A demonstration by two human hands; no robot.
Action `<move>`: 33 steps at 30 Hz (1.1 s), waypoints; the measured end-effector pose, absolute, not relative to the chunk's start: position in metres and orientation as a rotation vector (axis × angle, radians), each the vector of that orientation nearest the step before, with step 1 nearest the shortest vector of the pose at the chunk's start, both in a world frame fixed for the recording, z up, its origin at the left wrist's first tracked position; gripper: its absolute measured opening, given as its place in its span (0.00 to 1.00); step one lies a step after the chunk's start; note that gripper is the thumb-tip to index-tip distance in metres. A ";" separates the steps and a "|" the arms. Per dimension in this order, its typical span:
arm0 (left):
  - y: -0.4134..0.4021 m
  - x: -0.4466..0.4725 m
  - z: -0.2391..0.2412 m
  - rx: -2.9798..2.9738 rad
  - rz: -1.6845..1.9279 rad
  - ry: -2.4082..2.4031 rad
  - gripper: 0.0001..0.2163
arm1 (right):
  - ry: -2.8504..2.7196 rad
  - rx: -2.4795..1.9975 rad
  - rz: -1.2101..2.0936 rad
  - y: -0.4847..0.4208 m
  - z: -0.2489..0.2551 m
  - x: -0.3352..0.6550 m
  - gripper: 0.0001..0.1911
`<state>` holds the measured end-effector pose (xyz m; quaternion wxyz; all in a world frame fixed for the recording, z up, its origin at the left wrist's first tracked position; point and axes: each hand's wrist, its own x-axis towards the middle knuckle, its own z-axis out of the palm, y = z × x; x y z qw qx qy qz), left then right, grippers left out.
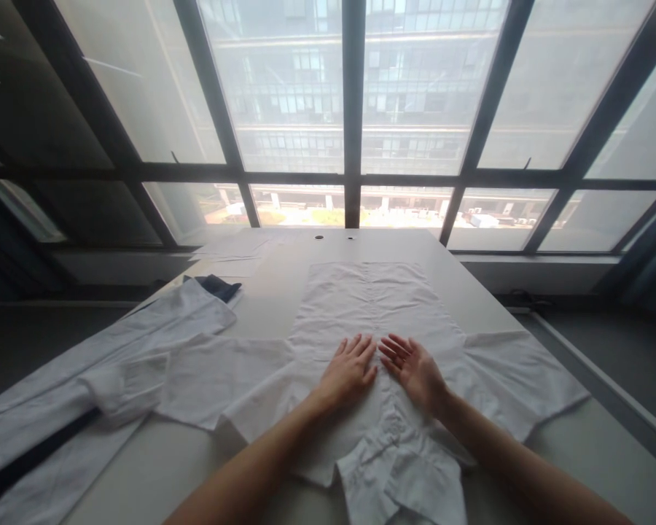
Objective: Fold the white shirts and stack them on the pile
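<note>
A white shirt point(361, 299) lies spread on the white table, its collar end towards me and its hem towards the window. Its sleeves reach out to the left and right, and wrinkles run along the middle seam. My left hand point(350, 368) rests palm down on the shirt just left of that seam, fingers stretched out. On the other side my right hand point(415, 370) is turned on its edge with the palm facing left, fingers extended and holding nothing. The collar point(410, 474) stands up crumpled between my forearms.
More white garments point(142, 343) with dark parts lie along the table's left side, overlapping the left sleeve. Flat white sheets point(229, 251) lie at the far left corner. The table point(410, 244) reaches towards large framed windows, with two small holes near its far edge.
</note>
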<state>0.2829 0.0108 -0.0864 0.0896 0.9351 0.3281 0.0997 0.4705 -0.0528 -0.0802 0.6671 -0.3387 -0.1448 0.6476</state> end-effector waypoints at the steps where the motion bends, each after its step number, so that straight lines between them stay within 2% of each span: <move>1: 0.011 0.283 -0.086 2.779 0.296 0.973 0.27 | -0.313 -0.779 1.442 -0.062 -0.084 0.481 0.16; 6: 0.011 0.282 -0.087 2.770 0.311 0.961 0.26 | -0.174 -0.931 1.082 -0.092 -0.079 0.569 0.17; 9: 0.011 0.283 -0.087 2.767 0.307 0.962 0.26 | -0.118 -0.965 0.952 -0.106 -0.068 0.588 0.19; 11: 0.012 0.283 -0.087 2.768 0.297 0.961 0.26 | -0.150 -0.914 1.026 -0.118 -0.066 0.570 0.20; 14: 0.013 0.284 -0.088 2.771 0.289 0.971 0.26 | -0.241 -0.786 1.313 -0.136 -0.076 0.522 0.20; 17: 0.014 0.284 -0.089 2.773 0.277 0.981 0.27 | -0.235 -0.793 1.488 -0.149 -0.088 0.495 0.17; 26: 0.015 0.284 -0.088 2.770 0.262 0.971 0.27 | -0.065 -0.935 1.086 -0.184 -0.082 0.585 0.17; 33: 0.015 0.284 -0.089 2.779 0.276 0.979 0.26 | -0.186 -0.899 1.139 -0.155 -0.056 0.550 0.19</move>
